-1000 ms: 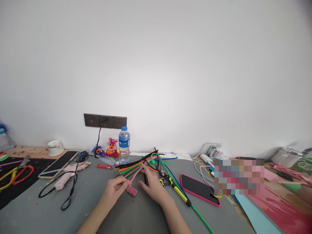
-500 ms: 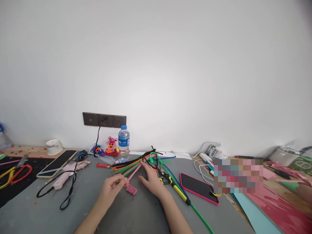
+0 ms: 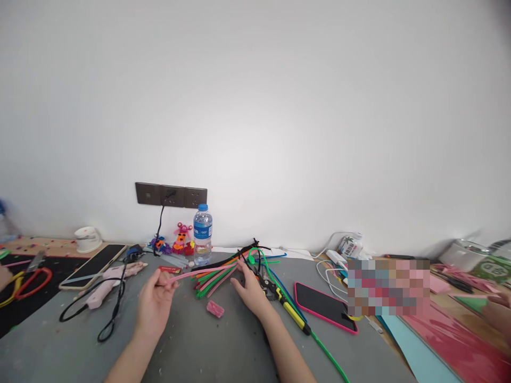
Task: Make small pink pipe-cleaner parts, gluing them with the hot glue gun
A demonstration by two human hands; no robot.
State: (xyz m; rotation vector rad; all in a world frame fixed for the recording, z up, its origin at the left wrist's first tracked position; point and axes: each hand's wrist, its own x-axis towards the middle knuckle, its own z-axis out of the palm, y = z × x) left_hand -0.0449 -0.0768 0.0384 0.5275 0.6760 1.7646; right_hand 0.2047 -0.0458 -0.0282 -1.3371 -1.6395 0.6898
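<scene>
My left hand (image 3: 154, 306) pinches the end of a long pink pipe cleaner (image 3: 199, 274), which stretches right to the bundle. My right hand (image 3: 252, 295) lies over the bundle of coloured pipe cleaners (image 3: 205, 287), its fingers extended and the thumb apart. Green, orange, red, pink and black strands fan out from under those fingers. In front of the bundle, a short folded pink piece (image 3: 215, 309) lies on the grey mat (image 3: 199, 351). Just right of my right hand are yellow-and-black pliers (image 3: 293, 315), partly covered by it.
A water bottle (image 3: 203, 236) stands behind the bundle, beside small fuzzy figures (image 3: 182, 239). A pink-cased phone (image 3: 325, 307) lies right; another phone (image 3: 93, 267), a glue gun (image 3: 106, 287) and scissors (image 3: 35, 282) lie left. Another person's hand (image 3: 499, 311) shows at the right edge.
My left hand has moved left and slightly up, drawing the pink pipe cleaner out sideways from the bundle. The bundle's loose ends have spread; my right hand has shifted slightly right.
</scene>
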